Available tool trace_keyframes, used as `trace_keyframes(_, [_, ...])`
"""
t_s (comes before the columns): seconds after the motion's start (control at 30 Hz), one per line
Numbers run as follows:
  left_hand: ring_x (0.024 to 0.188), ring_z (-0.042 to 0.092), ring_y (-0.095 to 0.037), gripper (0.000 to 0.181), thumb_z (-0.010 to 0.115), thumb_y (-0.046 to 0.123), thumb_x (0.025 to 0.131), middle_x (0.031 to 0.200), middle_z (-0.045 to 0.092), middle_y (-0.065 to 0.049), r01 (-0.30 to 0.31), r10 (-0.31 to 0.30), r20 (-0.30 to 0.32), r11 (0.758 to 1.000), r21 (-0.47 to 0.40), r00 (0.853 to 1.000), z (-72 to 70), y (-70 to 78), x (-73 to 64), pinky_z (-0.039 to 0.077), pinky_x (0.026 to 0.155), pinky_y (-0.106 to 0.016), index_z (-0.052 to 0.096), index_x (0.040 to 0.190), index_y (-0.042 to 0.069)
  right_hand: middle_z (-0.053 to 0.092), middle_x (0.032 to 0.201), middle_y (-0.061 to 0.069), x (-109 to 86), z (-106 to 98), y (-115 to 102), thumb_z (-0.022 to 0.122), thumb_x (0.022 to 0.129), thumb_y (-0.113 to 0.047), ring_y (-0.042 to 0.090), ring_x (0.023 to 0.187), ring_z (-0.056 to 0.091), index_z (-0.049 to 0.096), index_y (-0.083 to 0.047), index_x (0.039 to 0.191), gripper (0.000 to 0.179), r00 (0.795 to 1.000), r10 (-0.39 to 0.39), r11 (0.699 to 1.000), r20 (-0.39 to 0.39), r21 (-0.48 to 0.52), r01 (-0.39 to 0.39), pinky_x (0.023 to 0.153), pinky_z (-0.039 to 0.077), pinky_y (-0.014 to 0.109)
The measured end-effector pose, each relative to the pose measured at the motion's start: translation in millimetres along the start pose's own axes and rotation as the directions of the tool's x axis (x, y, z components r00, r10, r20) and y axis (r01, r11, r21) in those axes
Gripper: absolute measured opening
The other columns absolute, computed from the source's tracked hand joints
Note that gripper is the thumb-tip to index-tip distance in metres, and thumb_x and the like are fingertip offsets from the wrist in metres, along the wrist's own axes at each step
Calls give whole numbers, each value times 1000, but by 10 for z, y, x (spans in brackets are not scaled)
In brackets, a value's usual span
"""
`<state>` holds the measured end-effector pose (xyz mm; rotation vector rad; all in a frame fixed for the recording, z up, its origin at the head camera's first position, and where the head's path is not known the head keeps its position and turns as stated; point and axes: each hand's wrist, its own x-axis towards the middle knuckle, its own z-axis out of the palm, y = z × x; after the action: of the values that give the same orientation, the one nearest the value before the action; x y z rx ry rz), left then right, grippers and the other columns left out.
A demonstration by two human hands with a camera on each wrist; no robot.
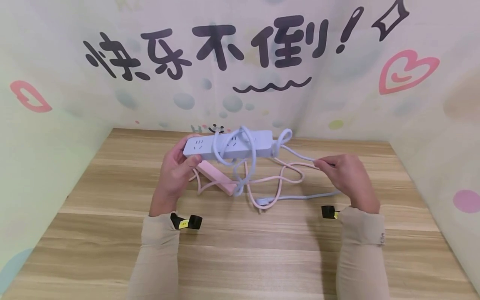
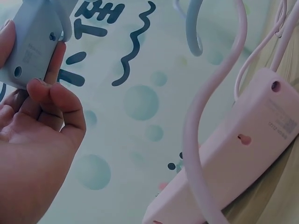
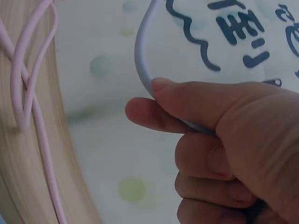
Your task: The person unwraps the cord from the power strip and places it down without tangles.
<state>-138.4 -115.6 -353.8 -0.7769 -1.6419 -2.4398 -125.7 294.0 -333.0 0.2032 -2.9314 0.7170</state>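
Above the table my left hand (image 1: 175, 167) grips one end of a light blue power strip (image 1: 204, 146), thumb in front and fingers behind. Loops of the strip's blue cord (image 1: 254, 152) hang round its middle, and another loop stands at its right end. Off to the right, my right hand (image 1: 346, 175) pinches the blue cord between thumb and forefinger; the right wrist view shows the cord (image 3: 142, 51) running into that grip. A pink power strip (image 1: 215, 177) lies on the table beneath, partly hidden by the blue one; its underside (image 2: 252, 140) shows in the left wrist view.
A pink cord (image 1: 296, 180) winds across the wooden table (image 1: 247, 258). Near its lower bend lies a blue plug (image 1: 263, 201), with a length of blue cord trailing right. A printed cloth backdrop (image 1: 150, 104) rises behind the table and along both sides.
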Motion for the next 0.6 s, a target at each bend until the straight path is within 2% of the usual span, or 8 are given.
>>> trace_keyframes(0.17, [109,59,-11,35,69,10,96,120,64,0,-13,13,-39,1000,-11,999,-36,7,-7,53,96,-20,59,130,8,79,97,11,-63,-89,201,63,100,-43,19,82,64,80,-12,112,38,995,98,995,-9,9,-98,75,48,32])
trace_keyframes(0.27, [109,59,-11,35,68,10,97,120,64,0,-19,19,-51,1000,-8,999,-49,15,-10,53,96,-20,59,130,7,77,94,11,-111,-150,272,60,102,-41,13,75,58,78,-11,116,38,990,130,991,-62,13,-130,69,45,27])
trace_keyframes(0.33, [109,59,-11,35,68,9,96,119,64,0,-18,17,-54,1000,-4,998,-57,16,-9,53,96,-20,59,130,7,75,94,14,-132,-175,285,57,104,-38,13,71,54,76,-8,119,38,985,139,990,-98,23,-137,63,42,24])
trace_keyframes(0.4, [109,60,-11,36,69,9,96,119,64,1,-11,11,-54,1000,-2,998,-61,15,-9,53,96,-20,59,130,8,75,101,17,-139,-183,274,55,105,-34,16,74,57,73,-6,122,38,981,140,990,-136,30,-137,63,42,24])
trace_keyframes(0.47, [110,60,-11,36,70,9,95,119,64,1,-3,3,-51,1000,-1,999,-61,14,-8,54,96,-20,59,130,9,73,112,22,-126,-177,252,53,106,-32,26,86,63,70,-5,127,39,978,145,989,-151,29,-142,72,44,30])
trace_keyframes(0.5, [110,60,-11,36,71,9,95,120,64,1,1,-1,-50,1000,-1,999,-61,12,-7,54,96,-20,60,130,9,71,118,25,-116,-171,240,52,106,-31,36,95,63,69,-4,130,39,978,147,989,-148,20,-145,77,45,38])
trace_keyframes(0.6, [110,60,-11,36,70,7,95,120,64,1,13,-12,-49,1000,21,999,-56,8,-5,53,96,-20,60,129,10,57,137,33,-67,-149,226,49,106,-31,60,122,46,61,-5,138,42,981,165,986,-102,-20,-168,88,35,65])
